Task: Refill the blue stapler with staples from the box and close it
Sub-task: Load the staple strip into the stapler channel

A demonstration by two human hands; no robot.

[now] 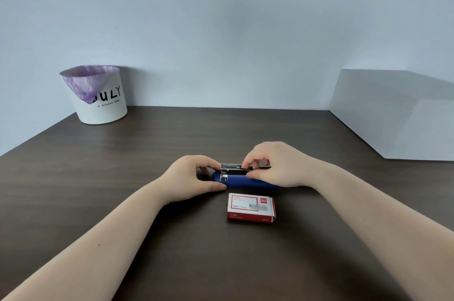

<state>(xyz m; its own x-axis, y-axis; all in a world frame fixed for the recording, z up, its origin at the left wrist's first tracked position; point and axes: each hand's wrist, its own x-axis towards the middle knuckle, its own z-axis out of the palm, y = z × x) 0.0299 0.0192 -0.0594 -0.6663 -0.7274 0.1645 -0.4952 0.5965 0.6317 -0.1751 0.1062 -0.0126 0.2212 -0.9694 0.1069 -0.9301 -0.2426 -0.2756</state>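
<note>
A dark wood-grain surface (122,202) fills the lower part of the view, with two bare forearms reaching in from the bottom corners toward a blue stapler (245,181) lying lengthwise near the middle. The stapler is open: its blue body rests on the surface, and its silver metal staple channel (233,169) sits raised just above it. The left hand (194,178) is closed on the left end of the stapler, thumb against the near side of the blue body and fingers curled around the far side. The right hand (277,165) pinches the right part of the metal channel between thumb and fingertips; whether it also holds staples cannot be told. Just in front of the stapler, on the side nearer the viewer, lies a small red and white staple box (250,207), flat and apart from both hands. Far behind the stapler and to its left, a white bin (103,109) with a purple liner (86,82) stands against a pale wall (221,30). Behind the stapler to its right sits a plain white block (398,116).
</note>
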